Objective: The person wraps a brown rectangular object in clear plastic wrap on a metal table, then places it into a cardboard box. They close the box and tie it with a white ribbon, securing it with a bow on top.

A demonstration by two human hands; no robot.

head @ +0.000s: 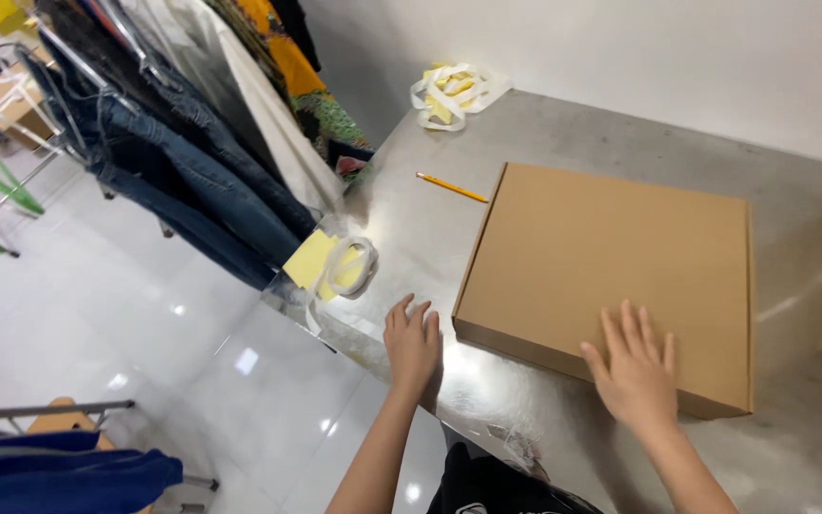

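Note:
A flat brown cardboard box point(611, 266), lid closed, lies on a shiny metal table point(411, 224). My right hand point(635, 366) rests flat on the box's near edge, fingers spread, holding nothing. My left hand point(412, 343) lies open on the bare metal just left of the box's near corner. A roll of clear tape point(351, 267) sits on a yellow pad point(309, 259) at the table's left edge, a short way beyond my left hand.
A yellow pencil point(451, 187) lies on the table behind the box. A heap of white and yellow strips point(452, 93) sits at the far corner by the white wall. Jeans point(192, 181) and other clothes hang on racks left of the table, over a glossy white floor.

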